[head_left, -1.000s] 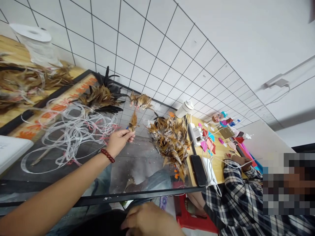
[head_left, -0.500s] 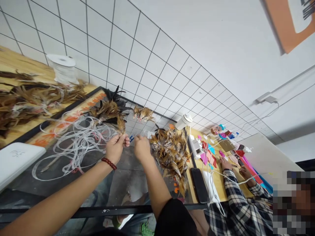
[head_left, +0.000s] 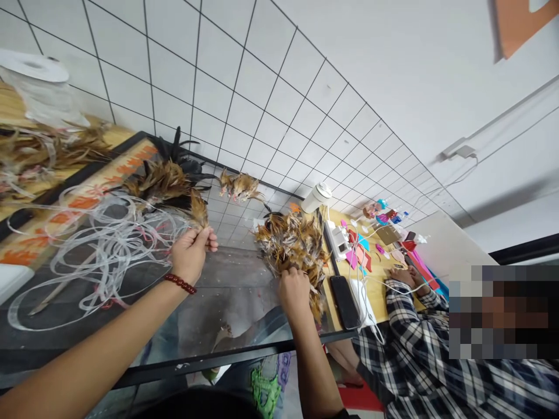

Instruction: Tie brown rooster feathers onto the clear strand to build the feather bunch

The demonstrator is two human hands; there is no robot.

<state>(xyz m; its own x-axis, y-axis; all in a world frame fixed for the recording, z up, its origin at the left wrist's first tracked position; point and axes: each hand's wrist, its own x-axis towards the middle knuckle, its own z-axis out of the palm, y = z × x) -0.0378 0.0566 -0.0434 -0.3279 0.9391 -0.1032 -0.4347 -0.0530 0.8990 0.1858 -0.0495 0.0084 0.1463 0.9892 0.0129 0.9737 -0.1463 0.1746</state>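
My left hand (head_left: 191, 253), with a dark red bead bracelet (head_left: 180, 283) at its wrist, pinches a small brown feather tuft (head_left: 199, 208). The tuft points upward from the fingertips. Beside this hand lies a tangle of clear white ribbon (head_left: 116, 250) with pink bits in it. My right hand (head_left: 294, 291) rests at the near side of a heap of brown and white feathers (head_left: 290, 241), its fingers curled down into them and the fingertips hidden. Behind the left hand is a bunch of brown feathers (head_left: 161, 177) with black feathers (head_left: 177, 151) by it.
A wire grid (head_left: 244, 75) stands along the wall. On the right are a white bottle (head_left: 317, 198), a power strip (head_left: 338, 238), a black phone (head_left: 344, 302) and cables. A co-worker in a plaid sleeve (head_left: 402, 297) sits there. At left stands a ribbon spool (head_left: 35, 67).
My right hand has moved right and toward me, from beside my left hand to the feather heap. My left hand keeps hold of the tuft. The view has shifted to the right.
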